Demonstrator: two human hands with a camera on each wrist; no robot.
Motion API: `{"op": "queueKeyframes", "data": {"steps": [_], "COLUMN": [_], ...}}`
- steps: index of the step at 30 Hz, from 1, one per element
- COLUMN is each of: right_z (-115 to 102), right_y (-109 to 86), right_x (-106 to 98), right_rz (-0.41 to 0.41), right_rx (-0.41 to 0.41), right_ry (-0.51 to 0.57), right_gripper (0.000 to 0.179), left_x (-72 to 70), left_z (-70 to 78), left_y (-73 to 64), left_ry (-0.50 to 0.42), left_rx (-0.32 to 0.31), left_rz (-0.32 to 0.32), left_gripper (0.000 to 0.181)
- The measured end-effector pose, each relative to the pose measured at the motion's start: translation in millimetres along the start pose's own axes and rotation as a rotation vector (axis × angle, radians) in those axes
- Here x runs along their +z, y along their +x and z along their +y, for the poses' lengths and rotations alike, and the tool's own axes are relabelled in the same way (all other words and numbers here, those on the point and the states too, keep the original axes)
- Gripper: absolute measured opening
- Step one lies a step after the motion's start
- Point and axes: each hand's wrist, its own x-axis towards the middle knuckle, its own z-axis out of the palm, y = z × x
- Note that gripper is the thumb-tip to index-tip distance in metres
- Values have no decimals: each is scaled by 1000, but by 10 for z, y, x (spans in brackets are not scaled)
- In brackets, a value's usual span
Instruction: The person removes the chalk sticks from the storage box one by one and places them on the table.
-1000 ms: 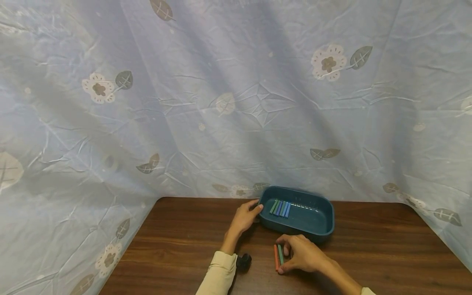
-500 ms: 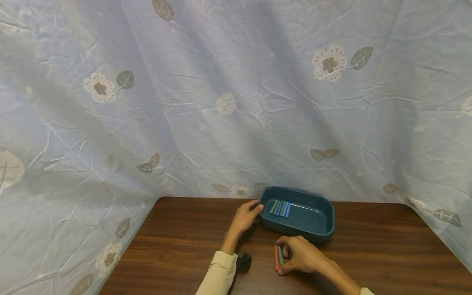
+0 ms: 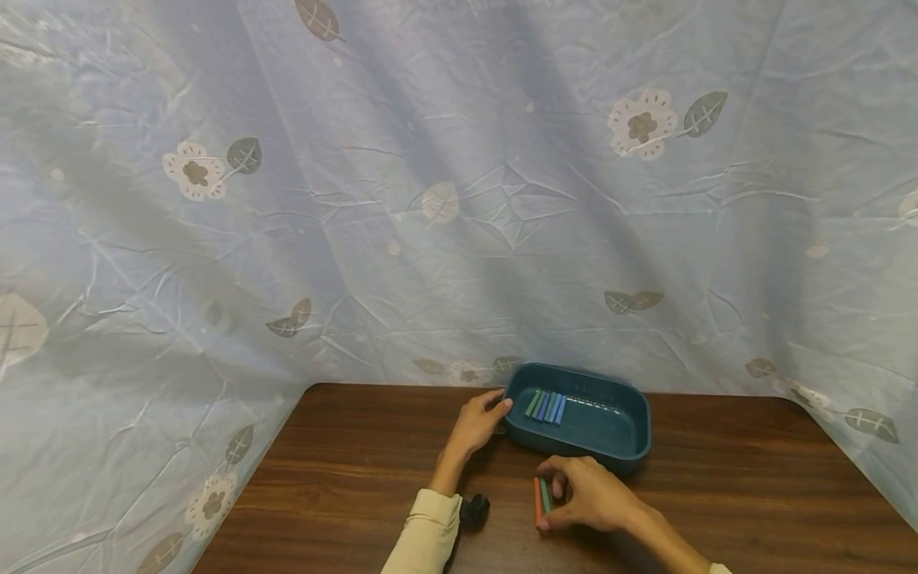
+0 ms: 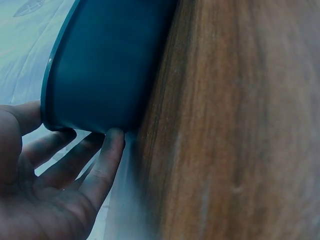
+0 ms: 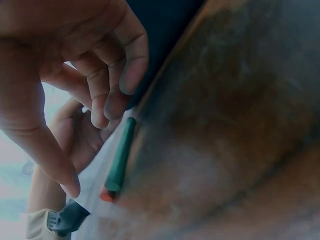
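My left hand (image 3: 473,422) grips the left end of a dark teal rectangular dish (image 3: 606,430). Its thumb lies over the rim, and in the left wrist view the fingertips (image 4: 116,137) touch the outer wall. Inside the dish several green and blue chalk-like sticks (image 3: 545,406) lie side by side. In front of it, a round red stick (image 3: 538,504) and a green stick (image 3: 547,494) lie together on the table. My right hand (image 3: 591,493) arches over these two, thumb and fingers spread towards their opposite ends. The right wrist view shows a gap between the thumb (image 5: 70,180) and the green stick.
The brown wooden table (image 3: 358,478) extends to both sides. A pale floral cloth (image 3: 459,199) hangs behind and to the left. A small black device (image 3: 474,510) sits at my left sleeve cuff, near the two sticks on the table.
The right hand shifts only slightly around the red and green sticks. My left hand, the dish and the sticks inside it stay in place.
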Motion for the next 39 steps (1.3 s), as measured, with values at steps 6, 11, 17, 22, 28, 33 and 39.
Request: {"op": "queueKeyframes", "data": {"steps": [6,11,17,22,28,33,39], "right_z": [-60,-69,-74,-73,-37,10,102], "right_y": [-10,-20,-21,-15,22,68,140], "right_x": [-93,-169,-303,-414,-524,-611,-693], "right_rz": [14,29,95,137,159,177,198], "right_rx": [7,9,-11,-20,11,34,59], "right_ry": [2,12,-25,-55,-45,-42,-13], "right_gripper": [77,73,70,71,69,69,70], "left_x": [-3,4,1,-1,9,18,18], "left_z": [-3,-8,-4,-6,-24,-39,-35], "left_y": [7,4,-3,-4,-3,-1,10], "left_ry": [-5,-15,-14,-18,-63,-68,-53], "left_rx": [3,4,14,22,12,7,13], "left_rz": [2,1,-3,-4,-11,-10,-2], "left_gripper": [52,52,52,53,52,53,52]}}
